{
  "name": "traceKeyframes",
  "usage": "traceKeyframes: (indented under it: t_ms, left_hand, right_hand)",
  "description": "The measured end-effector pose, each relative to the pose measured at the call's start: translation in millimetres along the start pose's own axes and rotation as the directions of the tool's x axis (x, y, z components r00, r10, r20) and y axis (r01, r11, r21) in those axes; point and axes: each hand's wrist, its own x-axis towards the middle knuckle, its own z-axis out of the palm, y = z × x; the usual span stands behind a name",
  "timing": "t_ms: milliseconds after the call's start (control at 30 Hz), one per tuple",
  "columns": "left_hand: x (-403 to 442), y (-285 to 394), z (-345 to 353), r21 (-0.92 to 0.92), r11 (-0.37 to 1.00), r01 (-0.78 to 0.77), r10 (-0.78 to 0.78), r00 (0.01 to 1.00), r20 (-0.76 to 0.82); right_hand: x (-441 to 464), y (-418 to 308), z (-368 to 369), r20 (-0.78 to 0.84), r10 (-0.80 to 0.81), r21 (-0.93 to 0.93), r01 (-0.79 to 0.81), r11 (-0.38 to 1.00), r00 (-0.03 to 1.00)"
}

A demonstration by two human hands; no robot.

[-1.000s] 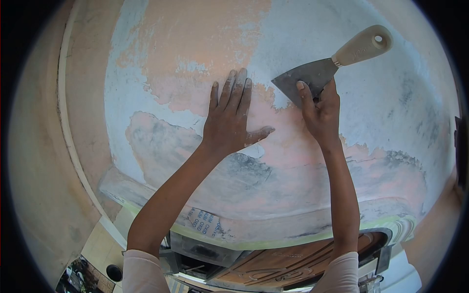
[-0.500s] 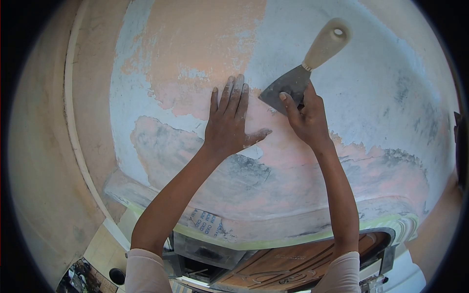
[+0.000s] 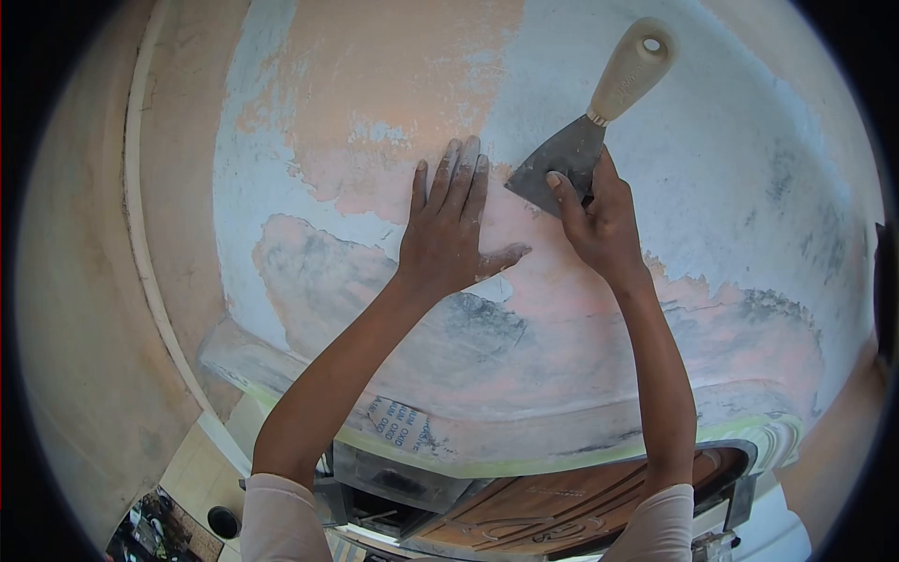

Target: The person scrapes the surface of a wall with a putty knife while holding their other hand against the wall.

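Observation:
My left hand (image 3: 444, 223) lies flat on the patchy wall (image 3: 393, 84), its fingers spread and dusty. To the right of it, my right hand (image 3: 599, 215) grips a putty knife (image 3: 565, 161) by its grey blade, thumb on the face that shows. The beige handle points up and to the right, and one blade corner is near the peeling edge between pink and pale blue paint. Whether the blade touches the wall cannot be made out.
Below is a curved ledge (image 3: 524, 461) with a piece of printed sandpaper (image 3: 398, 423) by it. A carved wooden door (image 3: 562, 510) stands under the ledge. A pale strip (image 3: 140, 206) runs down the left; a black round container (image 3: 223, 522) sits at lower left.
Since one second ago, the putty knife has moved left and its handle has turned more upright. My right hand moved left with it. My left hand stays flat on the wall.

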Motion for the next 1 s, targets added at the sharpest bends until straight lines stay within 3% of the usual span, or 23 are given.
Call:
traceKeyframes:
  t_ms: [33,133,233,267,367,400,500,600,700,800,900,1000]
  left_hand:
    - [0,0,0,0.001,1.000,-0.005,0.005,1.000,-0.005]
    - [1,0,1,0.001,1.000,-0.008,0.008,1.000,-0.024]
    - [-1,0,0,0.016,1.000,-0.004,0.005,1.000,-0.009]
    - [0,0,0,0.029,1.000,0.002,-0.002,1.000,-0.002]
    - [1,1,0,0.039,0.999,0.019,-0.019,1.000,0.003]
    - [0,1,-1,0.038,0.999,0.020,-0.021,1.000,0.006]
    - [0,0,1,0.057,0.998,0.004,-0.004,1.000,-0.003]
    - [-1,0,1,0.053,0.999,0.012,-0.012,1.000,0.001]
    - [0,1,1,0.045,0.999,0.009,-0.008,1.000,-0.017]
    - [0,0,1,0.050,0.999,0.010,-0.009,1.000,-0.011]
    - [0,0,2,0.045,0.999,0.007,-0.007,1.000,-0.019]
    - [0,0,3,0.030,1.000,0.005,-0.004,1.000,-0.030]
  right_hand:
    - [1,-1,-1,-0.004,0.024,-0.004,-0.024,1.000,1.000]
    - [-2,4,7,-0.150,-0.110,0.016,0.114,0.993,0.982]
    - [2,3,-4,-0.001,-0.015,-0.010,0.015,1.000,1.000]
    - [4,8,-3,-0.125,-0.008,0.009,0.010,1.000,0.992]
    - [-1,9,1,-0.048,-0.080,0.033,0.082,0.996,0.996]
    - [-2,6,-2,0.033,-0.037,-0.014,0.037,0.999,0.999]
    - [-1,6,2,-0.140,0.024,0.029,-0.020,0.999,0.990]
    - [-3,4,1,0.041,-0.054,-0.003,0.054,0.999,0.998]
    - [4,6,5,-0.127,-0.048,0.003,0.049,0.999,0.991]
    - [-1,6,4,0.025,-0.035,-0.034,0.035,0.999,0.999]
    - [4,2,8,-0.132,-0.038,-0.020,0.036,0.999,0.990]
    - [1,0,8,-0.046,-0.064,0.016,0.065,0.998,0.997]
